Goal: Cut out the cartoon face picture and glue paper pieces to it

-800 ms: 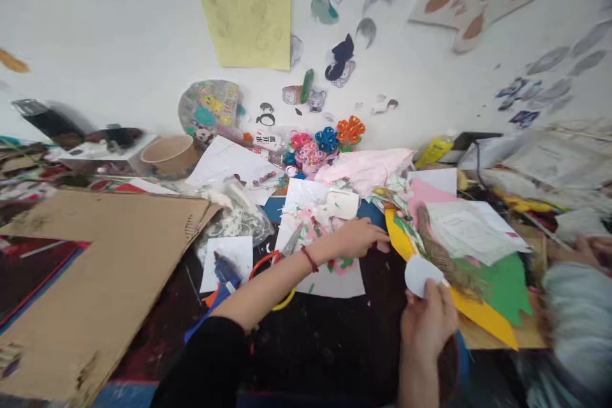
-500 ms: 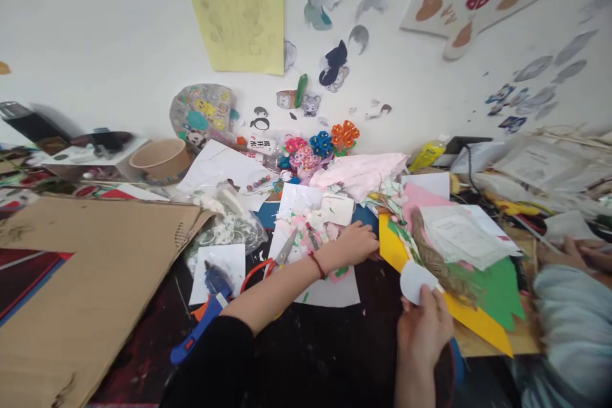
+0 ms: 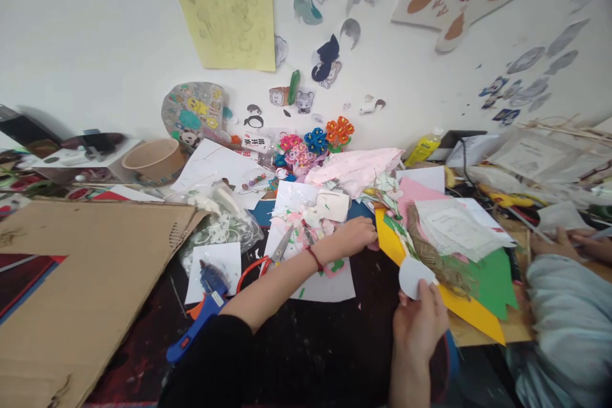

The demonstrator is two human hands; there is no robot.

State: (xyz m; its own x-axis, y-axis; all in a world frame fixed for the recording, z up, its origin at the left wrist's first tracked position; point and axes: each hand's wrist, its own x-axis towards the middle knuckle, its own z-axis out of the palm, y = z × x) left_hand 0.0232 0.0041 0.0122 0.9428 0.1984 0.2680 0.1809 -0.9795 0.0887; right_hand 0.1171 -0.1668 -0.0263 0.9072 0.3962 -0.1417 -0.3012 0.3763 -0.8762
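Observation:
In the head view my right hand [image 3: 421, 322] pinches a round white paper piece [image 3: 414, 276] between thumb and fingers, in front of the yellow paper strip [image 3: 471, 313]. My left hand [image 3: 356, 237] reaches across the table to the left end of that strip. Its fingers are curled down and together; a bit of pink shows at their tips, but what they hold is hidden. Under my left forearm lies a white sheet [image 3: 329, 290] covered in pink and green scraps. Scissors with orange handles [image 3: 253, 271] rest beside it, partly behind the arm.
A blue glue gun [image 3: 203, 319] lies on a white sheet at left, beside a large cardboard piece [image 3: 109, 274]. Crumpled pink paper [image 3: 356, 169] and bright flowers [image 3: 318, 140] stand near the wall. A co-worker's sleeve [image 3: 564, 325] and hands are at right.
The view has shifted slightly. My left hand's fingers have drawn in and lifted a little at the yellow strip's end. The white paper piece stays in my right hand.

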